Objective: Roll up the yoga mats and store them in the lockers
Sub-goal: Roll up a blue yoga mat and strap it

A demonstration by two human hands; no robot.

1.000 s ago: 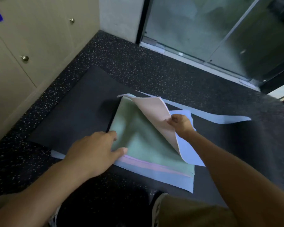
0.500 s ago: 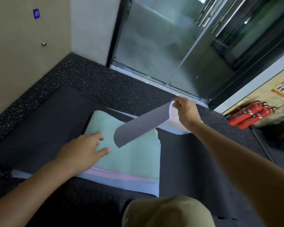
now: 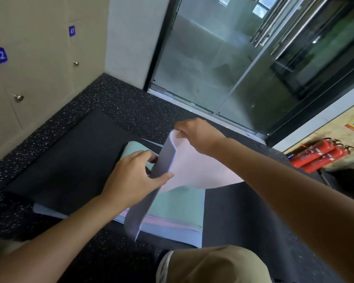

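A thin mat, pink on one face and lavender on the other, is lifted off a stack on the floor. My right hand pinches its top corner at the far side. My left hand grips its hanging lavender edge, thumb on the near face and fingers behind. Beneath it lies a green mat, stacked on pink and pale blue layers. All of them rest on a large black mat. Beige lockers numbered 41 and 42 stand shut at the left.
A glass sliding door closes the far side. Red fire extinguishers lie at the right wall. My knee in khaki trousers is at the bottom edge. Speckled dark flooring surrounds the mats.
My right hand has raised the pink and lavender mat higher and toward me. My left hand left the green mat and took hold of the lifted mat's edge. The view tilted up.
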